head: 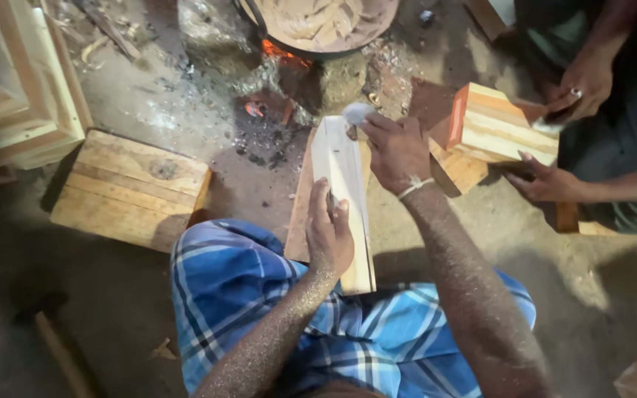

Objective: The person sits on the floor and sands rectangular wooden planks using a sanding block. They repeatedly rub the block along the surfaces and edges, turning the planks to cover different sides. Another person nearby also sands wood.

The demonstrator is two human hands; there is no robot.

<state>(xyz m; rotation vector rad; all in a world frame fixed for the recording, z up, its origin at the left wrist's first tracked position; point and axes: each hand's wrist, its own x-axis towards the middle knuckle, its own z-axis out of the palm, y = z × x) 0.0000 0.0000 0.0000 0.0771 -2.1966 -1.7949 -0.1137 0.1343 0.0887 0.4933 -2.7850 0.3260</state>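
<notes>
The person sits low over an earthen floor (pixel 149 309), knees draped in a blue checked cloth (pixel 245 287), with a long pale wooden plank (pixel 344 184) running from the lap away toward a small fire. The left hand (pixel 329 236) lies on the near half of the plank, fingers curled down over its left edge and gripping it so it stays put. The right hand (pixel 396 151), with a white band at the wrist, is clenched around a small whitish wad (pixel 357 112), seemingly cloth or paper, pressed against the plank's far end. Under the pale plank lies a darker brown board (pixel 300 214), its edge showing on the left. Just beyond the far end, embers (pixel 282 53) glow orange beneath a dark round pan (pixel 318 29) holding a light, creamy mass, with grey ash scattered about. To the left a square block of joined pale boards (pixel 130 188) rests on the floor, and a framed wooden piece (pixel 16 88) stands at the far left edge. On the right, another person's two hands (pixel 554 180) hold a striped wooden box (pixel 499 125) of red and pale bands, one hand under it and the other, wearing a ring, at its upper corner.
</notes>
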